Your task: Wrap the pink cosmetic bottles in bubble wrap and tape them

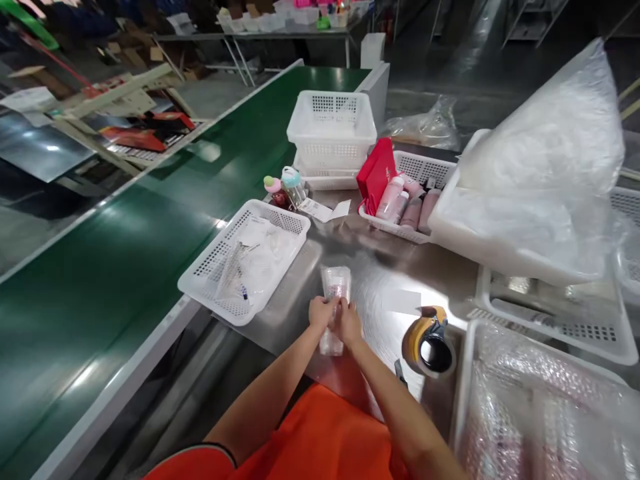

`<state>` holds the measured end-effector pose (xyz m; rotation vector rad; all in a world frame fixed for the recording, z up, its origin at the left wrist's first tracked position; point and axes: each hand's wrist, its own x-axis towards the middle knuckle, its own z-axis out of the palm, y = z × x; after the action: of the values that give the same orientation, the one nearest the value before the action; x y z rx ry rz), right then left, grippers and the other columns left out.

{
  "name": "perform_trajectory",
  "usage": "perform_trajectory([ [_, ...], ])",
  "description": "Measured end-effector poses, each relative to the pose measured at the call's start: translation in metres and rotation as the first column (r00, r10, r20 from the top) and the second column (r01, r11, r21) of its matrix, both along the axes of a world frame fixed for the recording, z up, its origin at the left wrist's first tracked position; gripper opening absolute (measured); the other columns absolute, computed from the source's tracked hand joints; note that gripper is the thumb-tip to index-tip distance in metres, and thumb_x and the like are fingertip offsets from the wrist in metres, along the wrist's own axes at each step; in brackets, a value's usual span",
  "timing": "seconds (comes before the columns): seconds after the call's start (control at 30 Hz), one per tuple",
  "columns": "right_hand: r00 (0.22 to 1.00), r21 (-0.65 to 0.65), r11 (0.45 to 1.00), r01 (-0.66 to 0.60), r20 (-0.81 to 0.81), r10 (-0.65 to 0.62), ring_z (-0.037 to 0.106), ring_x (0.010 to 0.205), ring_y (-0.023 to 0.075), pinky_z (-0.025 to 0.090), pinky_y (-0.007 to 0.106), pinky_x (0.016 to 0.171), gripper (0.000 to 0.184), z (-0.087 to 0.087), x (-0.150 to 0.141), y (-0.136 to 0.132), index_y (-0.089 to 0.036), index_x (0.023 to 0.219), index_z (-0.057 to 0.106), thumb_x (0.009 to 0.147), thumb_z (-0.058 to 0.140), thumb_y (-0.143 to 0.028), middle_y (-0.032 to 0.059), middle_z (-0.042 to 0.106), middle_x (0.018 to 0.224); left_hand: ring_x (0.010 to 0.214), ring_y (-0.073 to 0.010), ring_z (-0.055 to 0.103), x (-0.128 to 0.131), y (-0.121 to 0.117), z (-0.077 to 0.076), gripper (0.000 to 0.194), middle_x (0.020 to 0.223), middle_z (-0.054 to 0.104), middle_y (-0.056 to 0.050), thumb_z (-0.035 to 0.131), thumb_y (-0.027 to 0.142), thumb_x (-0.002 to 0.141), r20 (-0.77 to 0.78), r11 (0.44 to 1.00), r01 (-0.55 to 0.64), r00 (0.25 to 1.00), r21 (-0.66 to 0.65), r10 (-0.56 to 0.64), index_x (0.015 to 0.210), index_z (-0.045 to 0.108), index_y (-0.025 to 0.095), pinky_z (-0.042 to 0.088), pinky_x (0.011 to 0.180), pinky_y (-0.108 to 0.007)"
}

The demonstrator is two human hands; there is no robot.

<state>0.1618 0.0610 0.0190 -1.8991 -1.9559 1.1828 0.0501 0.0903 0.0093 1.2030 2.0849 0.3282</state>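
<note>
Steel counter (380,267), shiny and bare around the hands, so there's decent elbow room right at its near edge, where the left hand (321,312) and right hand (349,325) meet with fingers pinching a clear bubble-wrapped bottle (335,293) that lies on the counter pointing away from the person. Crowding in are a white basket of plastic bags (245,263) just left, hanging over toward the green conveyor belt (125,253), a yellow tape dispenser (429,341) close on the right, and a basket of pink bottles (410,200) further back.

green belt (125,253), white baskets (332,127), orange apron (320,433)
</note>
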Motion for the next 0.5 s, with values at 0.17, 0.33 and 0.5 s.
perform_trajectory([
  [0.17, 0.851, -0.096, 0.955, 0.282, -0.435, -0.295, 0.066, 0.113, 0.0202, 0.057, 0.032, 0.090, 0.062, -0.031, -0.065, -0.046, -0.019, 0.144, 0.031, 0.086, 0.053, -0.015, 0.0140, 0.057, 0.136, 0.122, -0.0286, 0.061, -0.022, 0.019, 0.024, 0.045, 0.129, 0.068, -0.013, 0.076, 0.017, 0.068, -0.068, 0.886, 0.464, 0.884, -0.007, -0.463, 0.113, 0.075, 0.017, 0.046, 0.105, -0.034],
  [0.33, 0.690, -0.151, 0.934, 0.323, -0.639, -0.341, 0.068, 0.108, 0.0195, 0.053, 0.040, 0.100, 0.045, -0.042, -0.039, -0.065, -0.025, 0.126, 0.049, 0.082, 0.050, -0.016, 0.0080, 0.067, 0.123, 0.125, -0.0314, 0.054, -0.052, -0.008, 0.018, 0.063, 0.139, 0.059, -0.014, 0.067, 0.020, 0.081, -0.389, 0.541, 0.841, 0.508, 0.029, -0.769, 0.143, 0.057, 0.022, 0.045, 0.106, -0.043],
  [0.5, 0.768, 0.314, 0.704, 0.637, -0.173, -0.617, 0.062, 0.112, 0.0305, 0.048, 0.048, 0.101, 0.037, -0.012, 0.076, -0.094, -0.016, 0.122, 0.057, 0.089, 0.048, -0.031, 0.0170, 0.067, 0.118, 0.099, -0.0258, 0.062, -0.073, -0.048, -0.020, 0.060, 0.113, 0.069, -0.012, 0.043, 0.002, 0.087, -0.623, 0.373, 0.909, 0.402, 0.185, -0.671, 0.144, 0.053, 0.017, 0.051, 0.091, -0.042],
])
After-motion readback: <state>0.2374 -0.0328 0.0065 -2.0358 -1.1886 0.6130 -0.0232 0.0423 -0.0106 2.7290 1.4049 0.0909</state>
